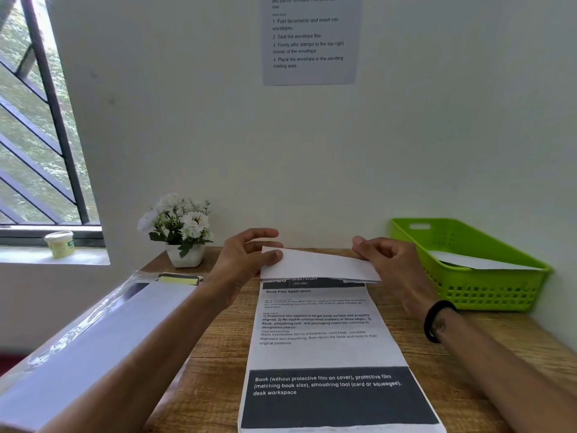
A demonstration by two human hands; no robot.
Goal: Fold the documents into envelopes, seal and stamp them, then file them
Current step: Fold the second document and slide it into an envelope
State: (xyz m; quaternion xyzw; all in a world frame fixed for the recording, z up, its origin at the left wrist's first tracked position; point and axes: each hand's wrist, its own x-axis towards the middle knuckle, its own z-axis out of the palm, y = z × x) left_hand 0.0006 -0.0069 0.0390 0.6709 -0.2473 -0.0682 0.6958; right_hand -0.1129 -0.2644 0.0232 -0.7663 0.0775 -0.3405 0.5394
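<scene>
Now I'm pinching the paper's (315,326) far end with left hand (246,260) and right hand (385,260) (fingers curled round its folded-over edge).

Document (315,326): white, black print, dark grey band with white lettering at near end; folded-over far part plain white.
Desk (421,370): brown wood grain.
Basket (487,292): lime green, grid-perforated walls.
Flowers (181,220): white, green leaves; pot (185,256) white.
Wristband (435,320): black.
Wall notice (309,42): pale grey, dark print.
Sticky pad (179,280): yellow.
</scene>
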